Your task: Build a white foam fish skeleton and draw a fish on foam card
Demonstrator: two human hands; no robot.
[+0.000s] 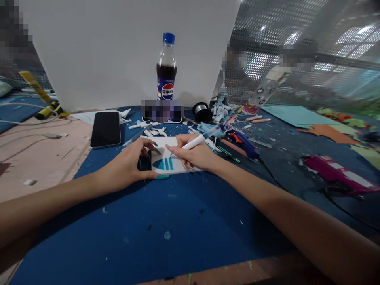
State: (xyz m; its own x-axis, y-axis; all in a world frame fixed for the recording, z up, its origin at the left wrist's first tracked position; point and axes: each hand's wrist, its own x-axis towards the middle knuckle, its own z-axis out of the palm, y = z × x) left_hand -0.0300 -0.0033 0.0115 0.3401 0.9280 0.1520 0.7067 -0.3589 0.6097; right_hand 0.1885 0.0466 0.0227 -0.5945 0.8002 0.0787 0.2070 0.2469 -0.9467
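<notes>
A small white board (169, 142) lies flat on the blue mat (169, 209). Blue marks (160, 164) colour its left part: a pointed rounded shape, then upright stripes to its right. My left hand (130, 160) grips the board's left end, thumb along the near edge and fingers bent over the far side. In my right hand (199, 153) is a white marker pen (193, 142) with a blue rear end, tilted up to the right. Its tip is at the stripes, and that hand rests on the board's right part, hiding it.
Behind the board stand a cola bottle (166, 75) and a wire spool (202, 112). A phone (105, 130) lies left. White scraps (221, 111), a blue glue gun (245, 144) and a magenta corded tool (338, 174) are right. A white panel (118, 55) stands at the back.
</notes>
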